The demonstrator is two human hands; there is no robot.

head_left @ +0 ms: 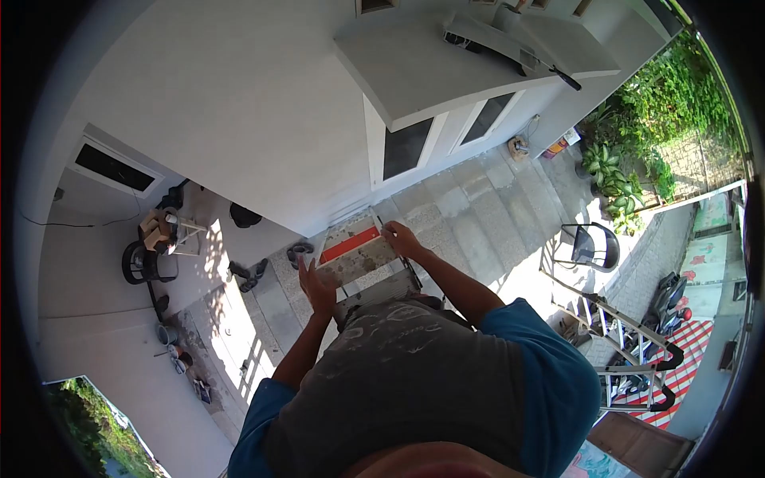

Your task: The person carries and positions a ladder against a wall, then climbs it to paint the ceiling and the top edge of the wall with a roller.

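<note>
In front of my chest is a narrow, paint-spotted grey board (360,268) with an orange-red strip (349,244) along its far side. My left hand (317,290) is at its left end, fingers reaching along the edge and pressed against it. My right hand (402,240) is closed round the right end, its fingers curled. A thin dark piece juts out near those fingertips, too small to name. Below the board, close to my shirt, is another grey stained surface (381,291) with a dark rail at its right; my body hides the rest.
A concrete ledge (398,76) juts from the wall above, carrying a long grey thing with a black handle (566,77). The tiled floor (470,215) lies far below. An aluminium ladder (613,327) and a black chair (594,245) stand right; sandals (253,275) and another chair (143,263) left.
</note>
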